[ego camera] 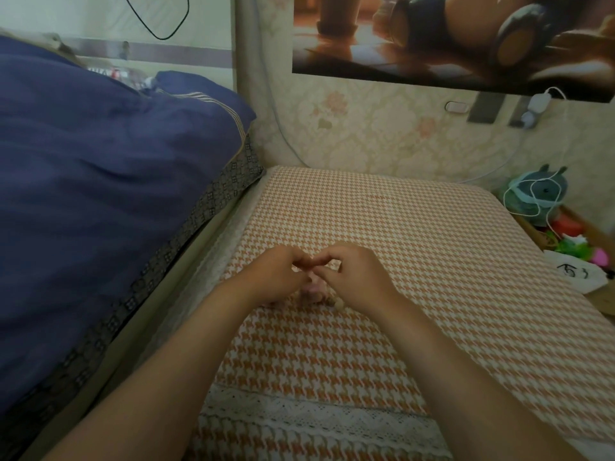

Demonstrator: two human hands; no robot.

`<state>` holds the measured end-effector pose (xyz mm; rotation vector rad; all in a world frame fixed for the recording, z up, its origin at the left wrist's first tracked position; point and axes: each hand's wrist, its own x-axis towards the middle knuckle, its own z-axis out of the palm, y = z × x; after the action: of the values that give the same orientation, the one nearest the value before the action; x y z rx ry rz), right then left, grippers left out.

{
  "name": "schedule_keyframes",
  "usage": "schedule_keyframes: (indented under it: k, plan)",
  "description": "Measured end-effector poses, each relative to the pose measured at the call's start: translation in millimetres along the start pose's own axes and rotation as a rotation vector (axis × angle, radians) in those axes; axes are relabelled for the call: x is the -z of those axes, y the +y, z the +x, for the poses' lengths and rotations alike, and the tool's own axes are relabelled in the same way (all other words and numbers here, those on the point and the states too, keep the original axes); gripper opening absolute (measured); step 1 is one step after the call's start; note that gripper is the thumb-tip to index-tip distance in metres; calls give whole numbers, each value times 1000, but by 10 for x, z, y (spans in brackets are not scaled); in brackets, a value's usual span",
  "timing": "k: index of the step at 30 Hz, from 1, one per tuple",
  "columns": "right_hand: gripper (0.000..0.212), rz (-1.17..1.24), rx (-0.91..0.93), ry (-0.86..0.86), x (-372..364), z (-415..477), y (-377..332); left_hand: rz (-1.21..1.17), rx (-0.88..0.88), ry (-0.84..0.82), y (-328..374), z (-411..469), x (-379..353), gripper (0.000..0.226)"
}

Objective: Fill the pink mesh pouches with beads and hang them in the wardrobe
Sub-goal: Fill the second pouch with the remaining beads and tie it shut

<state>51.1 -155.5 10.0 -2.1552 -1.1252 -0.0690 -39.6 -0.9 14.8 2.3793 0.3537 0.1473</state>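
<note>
A: Pouch, position?

B: Pink mesh pouch (pixel 312 287) sits low between the two hands, on the orange-and-white houndstooth cloth (pixel 416 227), toward its left edge. Mostly hidden and blurred; only a pale pink patch shows.

A: Hands?

B: Left hand (pixel 278 277) and right hand (pixel 357 277) meet above it, backs up. Fingers curled, thumb and forefinger tips of each drawn together and touching the other hand's. Both pinch at the pouch's upper part. Mesh or cord between the pads, cannot tell.

A: Anything loose nearby?

B: A small beige lump (pixel 338 303) on the cloth, just under the heel of the right hand. Too soft in focus to name.

A: Further out.

B: Lace trim (pixel 299 410) crosses the cloth near the bottom, between the forearms. Left of the cloth, a dark blue duvet (pixel 100 161) with a patterned border, piled higher than the cloth. Behind, floral wallpaper (pixel 382 138), with a poster (pixel 449 38) hung above it. Far right corner: a teal plush toy (pixel 535 194) wound with white cable (pixel 519 207). Nearer, a white plastic bag (pixel 572 274) at the cloth's right edge.
</note>
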Motion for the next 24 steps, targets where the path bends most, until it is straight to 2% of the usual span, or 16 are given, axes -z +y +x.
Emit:
schedule_keyframes:
  k: [5,11,14,18,21,24]
  plan:
    - [14,-32,-88,-7,80,-21,90,3,26,12,-14,-10,-5,29]
    - [26,-290,-271,-322,66,-138,187,5,49,31,-9,27,-21,23]
    - [26,-316,-307,-404,5,-153,210,10,68,30,4,42,-27,21]
    - [12,-289,-313,-384,-31,-144,260,-7,90,47,42,15,-17,17]
    - [14,-320,-330,-335,-22,-128,268,-2,89,48,63,-3,-3,22]
    - [20,-310,-327,-194,58,-87,227,4,87,36,44,22,-13,25]
